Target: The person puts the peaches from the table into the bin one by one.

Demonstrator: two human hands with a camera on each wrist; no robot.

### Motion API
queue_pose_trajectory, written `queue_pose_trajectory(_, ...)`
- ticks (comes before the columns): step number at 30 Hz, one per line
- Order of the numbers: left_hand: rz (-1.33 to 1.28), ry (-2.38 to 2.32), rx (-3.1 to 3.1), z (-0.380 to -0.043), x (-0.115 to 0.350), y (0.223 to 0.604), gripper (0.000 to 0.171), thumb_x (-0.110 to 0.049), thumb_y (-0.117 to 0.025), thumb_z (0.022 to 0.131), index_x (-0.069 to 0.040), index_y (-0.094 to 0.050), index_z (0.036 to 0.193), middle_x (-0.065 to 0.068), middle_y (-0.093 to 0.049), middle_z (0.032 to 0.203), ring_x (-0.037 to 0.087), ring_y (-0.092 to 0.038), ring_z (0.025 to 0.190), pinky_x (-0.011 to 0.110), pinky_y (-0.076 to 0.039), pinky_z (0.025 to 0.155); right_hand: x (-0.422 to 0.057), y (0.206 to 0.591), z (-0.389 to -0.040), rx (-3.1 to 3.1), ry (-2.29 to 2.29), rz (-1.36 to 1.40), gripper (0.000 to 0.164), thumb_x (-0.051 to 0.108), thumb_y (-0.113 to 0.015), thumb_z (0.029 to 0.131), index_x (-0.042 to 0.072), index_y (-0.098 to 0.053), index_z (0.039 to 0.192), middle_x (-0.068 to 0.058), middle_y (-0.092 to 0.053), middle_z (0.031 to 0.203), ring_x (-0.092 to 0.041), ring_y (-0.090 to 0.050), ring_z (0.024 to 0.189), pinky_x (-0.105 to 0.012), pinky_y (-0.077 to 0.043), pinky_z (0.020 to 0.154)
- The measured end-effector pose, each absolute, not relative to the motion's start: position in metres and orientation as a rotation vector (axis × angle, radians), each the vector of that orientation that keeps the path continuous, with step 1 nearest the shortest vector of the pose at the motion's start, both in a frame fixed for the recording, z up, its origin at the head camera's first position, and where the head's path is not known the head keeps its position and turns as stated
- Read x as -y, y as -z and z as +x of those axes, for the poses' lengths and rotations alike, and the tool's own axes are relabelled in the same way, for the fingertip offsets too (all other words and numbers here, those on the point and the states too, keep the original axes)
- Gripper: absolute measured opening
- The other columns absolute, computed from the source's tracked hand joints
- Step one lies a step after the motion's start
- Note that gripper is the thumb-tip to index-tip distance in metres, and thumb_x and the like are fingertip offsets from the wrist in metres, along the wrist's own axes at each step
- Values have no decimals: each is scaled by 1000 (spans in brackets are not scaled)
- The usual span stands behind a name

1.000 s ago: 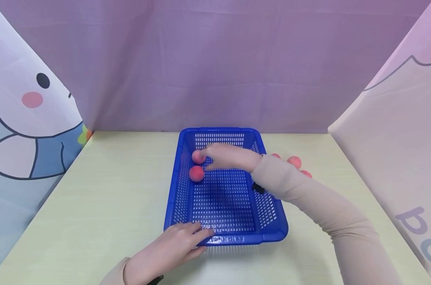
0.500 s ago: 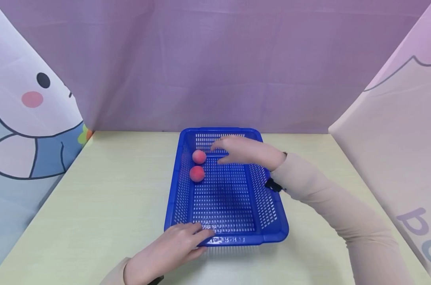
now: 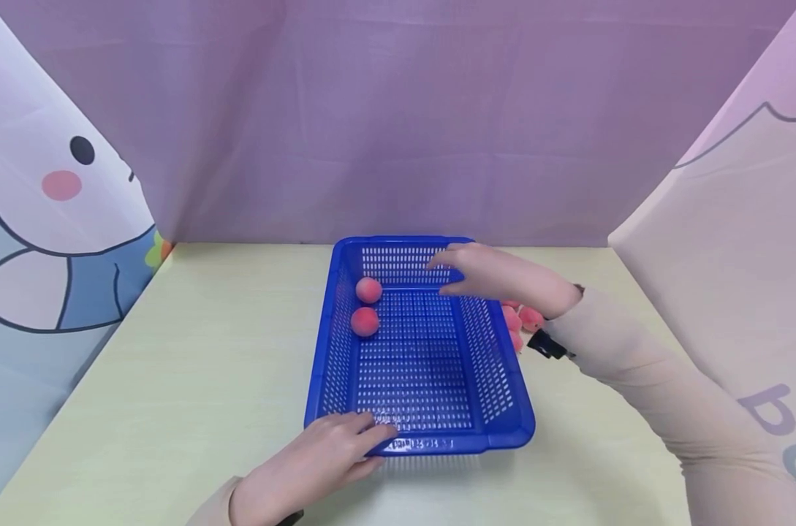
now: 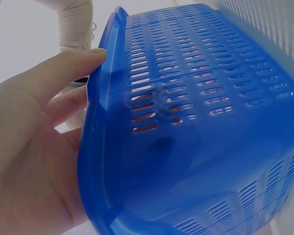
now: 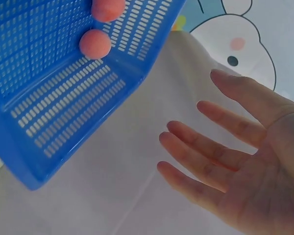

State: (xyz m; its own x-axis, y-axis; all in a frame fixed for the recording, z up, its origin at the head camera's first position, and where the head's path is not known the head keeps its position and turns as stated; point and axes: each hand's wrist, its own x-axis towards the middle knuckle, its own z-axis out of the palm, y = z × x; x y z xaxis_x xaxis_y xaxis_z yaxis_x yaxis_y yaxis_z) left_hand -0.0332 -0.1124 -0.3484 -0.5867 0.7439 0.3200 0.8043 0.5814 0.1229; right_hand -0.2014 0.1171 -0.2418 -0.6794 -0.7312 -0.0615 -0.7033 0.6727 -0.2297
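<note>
Where the view begins at the left, a printed cloth [image 3: 16, 380] with a cartoon face hangs beside the pale surface [image 3: 174, 351]. Next comes the left hand [image 3: 319, 456], low in the head view, gripping the near rim of a blue basket [image 3: 463, 443] toward its left corner; its fingers bend over the rim, and the left wrist view shows the hand clamped on that edge. A black strap [image 3: 291, 518] shows at its wrist.

The basket stands on the surface, its long sides running away from the person, its walls and bottom pierced with small slots. Inside, along the left wall, lie two pink balls, the far ball [image 3: 368, 290] just beyond the near ball [image 3: 365, 321]. Behind everything hangs a purple cloth [image 3: 398, 124].

Farther right, the right hand [image 3: 486, 270] hovers over the basket's far right corner, holding nothing, its fingers and thumb apart. A black device [image 3: 546, 345] sits under that wrist, next to a beige sleeve [image 3: 641, 365]. Below the forearm, just beside the basket's right wall, more pink balls [image 3: 531, 318] lie grouped, partly hidden. At the far right stands a pale cloth [image 3: 733, 270] with purple and blue lettering.
</note>
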Motion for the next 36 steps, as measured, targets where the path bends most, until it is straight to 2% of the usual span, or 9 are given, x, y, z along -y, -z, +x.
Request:
queue_pose_trajectory(8, -1274, 363, 2578, -33, 112, 348, 24, -24, -65, 78, -15, -62, 99, -5, -59, 80, 6, -55, 67, 19, -46, 59, -141, 242, -201, -2793, 351, -1176, 41, 12, -66, 79, -1, -55, 115, -16, -57, 111, -30, -53, 103, -40, -45, 84)
queue_pose_trajectory(18, -1273, 375, 2545, -33, 111, 351, 25, -23, -67, 76, -15, -62, 99, -5, -58, 79, 5, -54, 66, 19, -45, 58, -178, 253, -206, -2895, 426, -1184, 34, 5, -66, 76, -4, -59, 108, -17, -59, 106, -32, -53, 101, -43, -43, 84)
queue_pose_trajectory(36, -1266, 368, 2532, -33, 111, 352, 27, -23, -69, 74, -15, -61, 99, -5, -58, 79, 6, -55, 65, 19, -45, 58, -229, 279, -207, -2961, 456, -952, 32, 2, -65, 75, -6, -57, 106, -22, -57, 98, -37, -53, 93, -48, -43, 80)
